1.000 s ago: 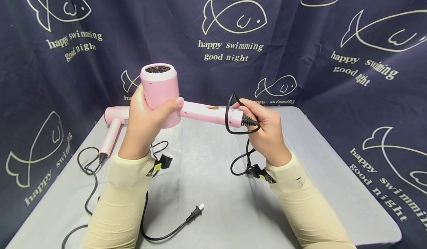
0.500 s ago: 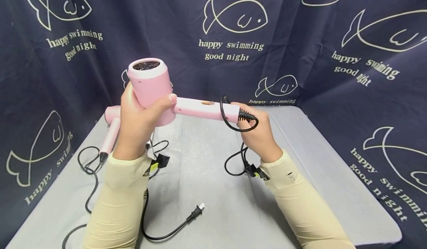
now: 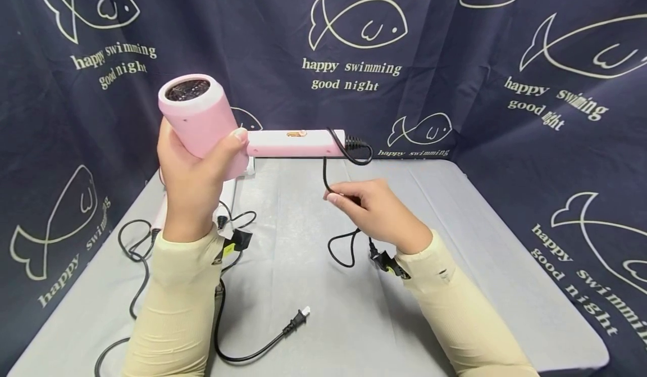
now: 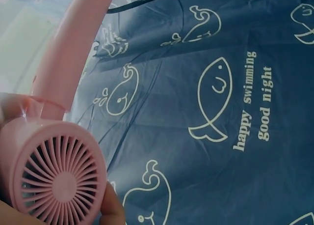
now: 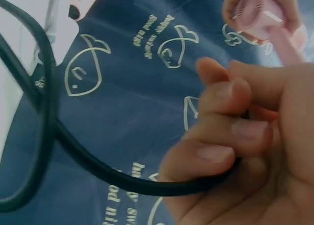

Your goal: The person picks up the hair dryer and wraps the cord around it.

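My left hand (image 3: pixel 189 189) grips a pink hair dryer (image 3: pixel 293 144) round its barrel, above the table, its handle pointing right and nearly level. In the left wrist view the dryer's round slatted grille (image 4: pixel 64 185) shows beside my fingers. A black cord (image 3: pixel 325 173) leaves the handle's end, loops round the handle and hangs down to my right hand (image 3: pixel 381 211), which pinches it below the handle. Fingers curl on that cord (image 5: pixel 142 186) in the right wrist view, and more cord hangs under the hand.
Behind my left wrist lie another pink hair dryer (image 3: pixel 159 214) and a whitish object (image 3: pixel 229 192), both mostly hidden. Their black cords spread over the left of the grey table (image 3: pixel 313 276). A two-pin plug (image 3: pixel 295 325) lies near the front middle. Dark fish-print cloth (image 3: pixel 354 124) surrounds the table.
The dryer has moved left and up, its handle tilting to nearly level. My right hand has left the handle's end and come down to the left, unwinding part of the cord.
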Demonstrator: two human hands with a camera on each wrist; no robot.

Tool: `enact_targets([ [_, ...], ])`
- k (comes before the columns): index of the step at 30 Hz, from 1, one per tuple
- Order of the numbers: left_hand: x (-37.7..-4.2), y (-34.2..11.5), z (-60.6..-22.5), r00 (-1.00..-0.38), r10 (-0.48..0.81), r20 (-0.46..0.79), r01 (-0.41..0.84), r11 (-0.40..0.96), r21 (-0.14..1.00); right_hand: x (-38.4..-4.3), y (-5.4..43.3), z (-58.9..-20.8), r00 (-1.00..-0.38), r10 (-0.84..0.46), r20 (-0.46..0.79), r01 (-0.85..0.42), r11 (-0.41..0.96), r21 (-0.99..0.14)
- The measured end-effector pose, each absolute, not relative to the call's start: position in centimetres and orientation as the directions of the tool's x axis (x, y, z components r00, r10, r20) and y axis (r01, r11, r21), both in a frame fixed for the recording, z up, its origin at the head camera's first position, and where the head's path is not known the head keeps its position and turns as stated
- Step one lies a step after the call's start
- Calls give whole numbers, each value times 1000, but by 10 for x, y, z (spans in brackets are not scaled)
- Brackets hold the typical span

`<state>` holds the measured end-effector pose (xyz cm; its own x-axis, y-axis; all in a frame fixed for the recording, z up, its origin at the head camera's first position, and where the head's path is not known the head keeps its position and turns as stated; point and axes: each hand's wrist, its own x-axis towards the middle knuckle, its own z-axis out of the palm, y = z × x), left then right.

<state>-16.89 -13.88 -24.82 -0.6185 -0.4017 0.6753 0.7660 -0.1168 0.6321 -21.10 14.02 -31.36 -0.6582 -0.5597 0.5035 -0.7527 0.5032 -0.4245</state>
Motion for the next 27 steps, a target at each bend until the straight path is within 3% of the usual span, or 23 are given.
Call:
enact_targets([
  [6, -168, -135, -242, -582, -426, 692, 793, -110, 600, -194, 140, -304, -596, -670, 444, -803, 500, -323],
  [14, -172, -130, -246, -574, -446, 687, 794, -95, 601, -171, 145, -289, -544, -725, 423, -839, 485, -248],
  [20, -175, -127, -249, -543, -420, 727, 793, 28, 608, -160, 150, -279, -460, -728, 508, -883, 432, -181],
  [27, -173, -127, -252, -595, -324, 736, 706, 228, 671, -156, 157, -272, -339, -680, 650, -935, 321, -152],
])
